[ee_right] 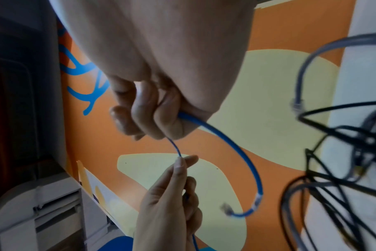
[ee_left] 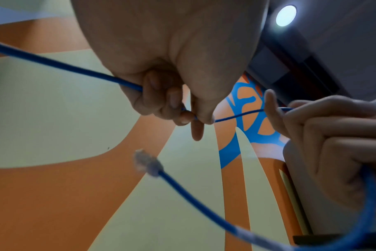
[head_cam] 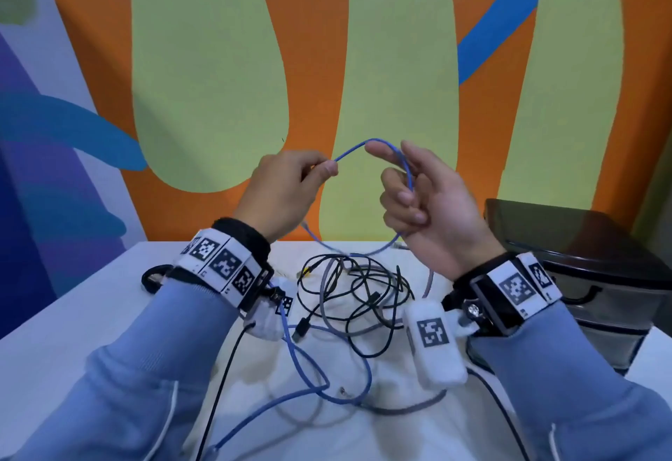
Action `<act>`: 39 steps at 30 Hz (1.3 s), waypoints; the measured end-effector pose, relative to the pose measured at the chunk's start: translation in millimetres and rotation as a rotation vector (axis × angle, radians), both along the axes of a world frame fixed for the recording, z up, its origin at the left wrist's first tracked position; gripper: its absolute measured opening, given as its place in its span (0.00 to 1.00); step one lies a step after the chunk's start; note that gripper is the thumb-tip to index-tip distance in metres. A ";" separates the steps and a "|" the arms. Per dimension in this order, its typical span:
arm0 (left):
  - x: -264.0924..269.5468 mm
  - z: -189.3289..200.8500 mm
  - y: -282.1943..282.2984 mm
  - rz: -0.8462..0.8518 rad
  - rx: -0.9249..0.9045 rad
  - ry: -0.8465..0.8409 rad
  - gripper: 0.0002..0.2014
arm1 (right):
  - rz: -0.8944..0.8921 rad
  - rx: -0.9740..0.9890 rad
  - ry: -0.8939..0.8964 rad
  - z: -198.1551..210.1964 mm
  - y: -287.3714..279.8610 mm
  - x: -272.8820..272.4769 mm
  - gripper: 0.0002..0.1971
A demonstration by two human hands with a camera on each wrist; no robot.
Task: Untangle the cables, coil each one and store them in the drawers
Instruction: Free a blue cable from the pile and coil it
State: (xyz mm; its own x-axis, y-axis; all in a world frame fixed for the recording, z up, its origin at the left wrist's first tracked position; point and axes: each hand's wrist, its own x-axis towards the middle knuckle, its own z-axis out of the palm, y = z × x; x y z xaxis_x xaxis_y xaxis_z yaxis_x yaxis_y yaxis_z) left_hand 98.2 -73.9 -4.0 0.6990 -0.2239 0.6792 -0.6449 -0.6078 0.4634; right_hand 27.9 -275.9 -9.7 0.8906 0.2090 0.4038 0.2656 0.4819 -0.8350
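- Blue ethernet cable (head_cam: 367, 143) is up in the air above the table (head_cam: 72, 315), arched between 2 hands, likely to shape its first coil.
- Left hand (head_cam: 287, 188) pinches it at the fingertips; right hand (head_cam: 429, 202) curls round it, plug end dangling.
- Black and grey cables (head_cam: 356, 293) lie knotted below; the drawer unit (head_cam: 582, 260) waits at right.
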 end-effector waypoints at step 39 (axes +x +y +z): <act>-9.2 47.9 3.8 -0.153 -0.517 -0.197 0.23 | 0.086 -0.387 -0.169 58.1 4.1 9.2 0.14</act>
